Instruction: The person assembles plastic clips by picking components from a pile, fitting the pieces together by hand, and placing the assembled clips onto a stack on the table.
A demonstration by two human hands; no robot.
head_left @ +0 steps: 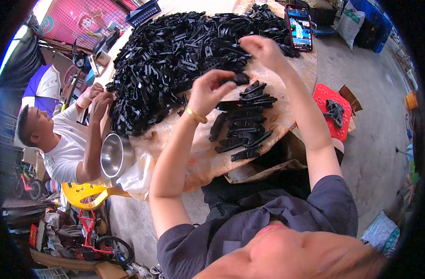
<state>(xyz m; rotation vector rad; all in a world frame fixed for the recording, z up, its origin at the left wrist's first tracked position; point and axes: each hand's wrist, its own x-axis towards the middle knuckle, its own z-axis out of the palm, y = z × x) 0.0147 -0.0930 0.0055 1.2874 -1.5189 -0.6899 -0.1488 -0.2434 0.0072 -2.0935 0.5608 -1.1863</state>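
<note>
A large heap of black plastic parts (pixel 170 60) covers the far side of the table. My left hand (pixel 211 92), with a gold bangle at its wrist, is closed at the heap's near edge. Between its thumb and fingers is a black plastic part (pixel 241 79), whose shape is mostly hidden. My right hand (pixel 263 50) is raised over the heap's right part; its fingers are smeared by motion, and I cannot make out anything in them. Nearer to me, several long black parts (pixel 246 122) lie side by side in a rough column on the tabletop.
At the far right of the table (pixel 194 162) a phone (pixel 299 29) stands upright. A steel bowl (pixel 115 156) and a plastic bag (pixel 137 176) sit at the left edge. Across from them a co-worker (pixel 66 144) handles the heap. A red stool (pixel 332 104) holds black items.
</note>
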